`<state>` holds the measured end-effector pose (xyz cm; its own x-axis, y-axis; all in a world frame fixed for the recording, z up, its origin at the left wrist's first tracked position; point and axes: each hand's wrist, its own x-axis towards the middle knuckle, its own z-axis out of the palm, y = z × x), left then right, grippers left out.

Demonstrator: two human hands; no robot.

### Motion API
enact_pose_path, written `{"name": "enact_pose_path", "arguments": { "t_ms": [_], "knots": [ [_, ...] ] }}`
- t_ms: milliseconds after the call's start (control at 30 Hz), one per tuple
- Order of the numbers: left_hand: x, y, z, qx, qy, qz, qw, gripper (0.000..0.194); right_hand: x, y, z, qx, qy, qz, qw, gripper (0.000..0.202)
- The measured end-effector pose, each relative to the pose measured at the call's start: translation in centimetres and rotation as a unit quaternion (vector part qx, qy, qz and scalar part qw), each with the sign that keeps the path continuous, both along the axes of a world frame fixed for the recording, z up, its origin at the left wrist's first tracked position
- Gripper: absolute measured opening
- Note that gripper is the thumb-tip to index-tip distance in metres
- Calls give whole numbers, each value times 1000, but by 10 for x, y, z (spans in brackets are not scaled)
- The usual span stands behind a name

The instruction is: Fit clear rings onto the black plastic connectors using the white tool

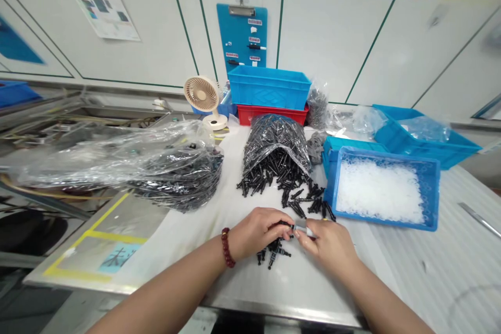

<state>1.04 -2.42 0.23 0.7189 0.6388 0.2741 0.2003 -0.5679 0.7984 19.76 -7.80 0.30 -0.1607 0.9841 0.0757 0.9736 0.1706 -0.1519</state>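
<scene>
My left hand [258, 230], with a red bead bracelet at the wrist, pinches a slim black plastic part [286, 225]. My right hand [327, 242] is closed round a small white cylindrical piece [303, 229], whose tip meets the end of the black part. Fingers hide most of both. Under my left hand lies a small pile of black parts with pale bands [274, 255]. Just beyond my hands, loose black parts [299, 201] spill from an open clear bag [276, 135]. A blue bin [433, 193] of small translucent white rings [379, 190] stands tilted at the right.
A large clear bag of black parts [176, 172] lies at the left. Behind are a beige fan [201, 95], a blue crate [270, 88] on a red one [254, 115], and more blue bins [450, 148] at right. A metal strip [479, 219] lies far right.
</scene>
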Motion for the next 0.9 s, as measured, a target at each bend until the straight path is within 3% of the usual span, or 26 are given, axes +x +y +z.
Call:
{"name": "enact_pose_path", "arguments": {
  "t_ms": [333, 500, 567, 633, 733, 800, 900],
  "knots": [
    [-4, 3, 4, 2, 1, 37, 999, 17, 0, 2, 2, -8, -20, -45, 999, 30],
    [-7, 7, 10, 92, 12, 10, 996, 22, 6, 4, -3, 23, 25, -18, 999, 27],
    [-9, 12, 10, 118, 15, 63, 991, 23, 9, 6, -6, 37, 45, -1, 998, 29],
    [-14, 21, 8, 137, 47, 183, 972, 20, 10, 7, -10, 55, 66, 18, 996, 32],
    [-23, 33, 5, 145, 166, 354, 909, 13, 13, 9, -15, 81, 89, 38, 992, 34],
    [-27, 39, 2, 131, 257, 399, 870, 14, 14, 9, -17, 86, 99, 44, 990, 32],
    [-28, 40, 0, 106, 334, 391, 851, 20, 15, 9, -17, 85, 101, 43, 990, 30]
  ]
}}
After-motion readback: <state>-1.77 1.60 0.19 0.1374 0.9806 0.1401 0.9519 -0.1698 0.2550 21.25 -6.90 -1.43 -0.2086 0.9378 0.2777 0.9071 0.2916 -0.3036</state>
